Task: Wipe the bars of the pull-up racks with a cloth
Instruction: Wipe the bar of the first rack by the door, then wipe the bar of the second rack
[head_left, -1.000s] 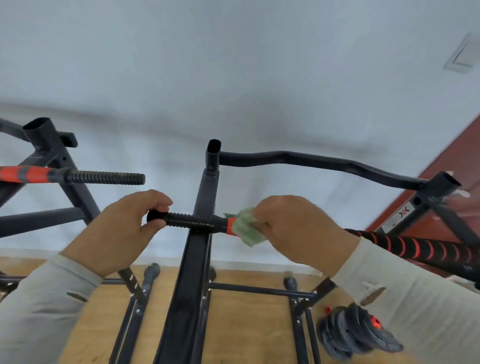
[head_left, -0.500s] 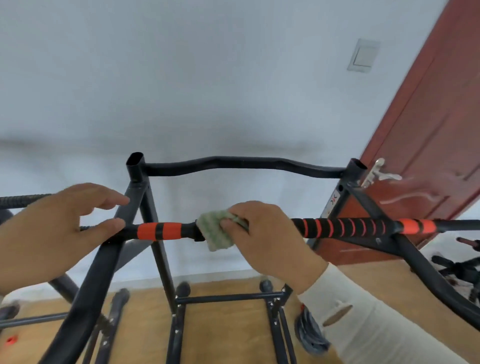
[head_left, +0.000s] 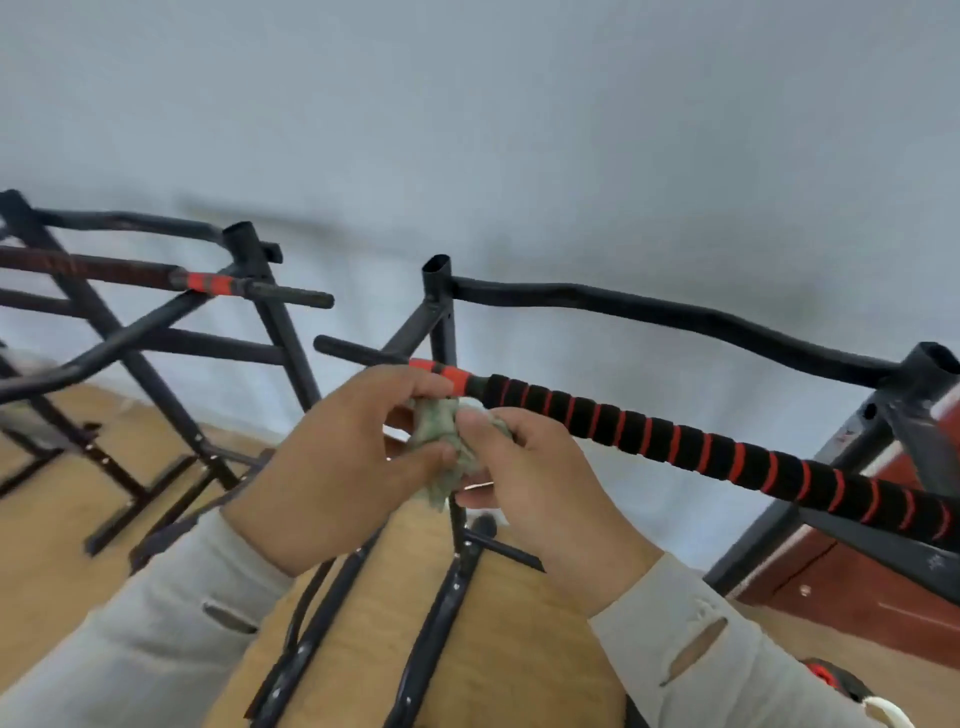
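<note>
I see both hands on the cloth (head_left: 447, 441), just below the near bar (head_left: 675, 436). Left hand (head_left: 343, 467) pinches it between thumb and fingers; right hand (head_left: 530, 478) curls around its other side. Cloth looks clear of the bar, though blur makes that uncertain. Second rack (head_left: 156, 291) sits at 10 o'clock.
</note>
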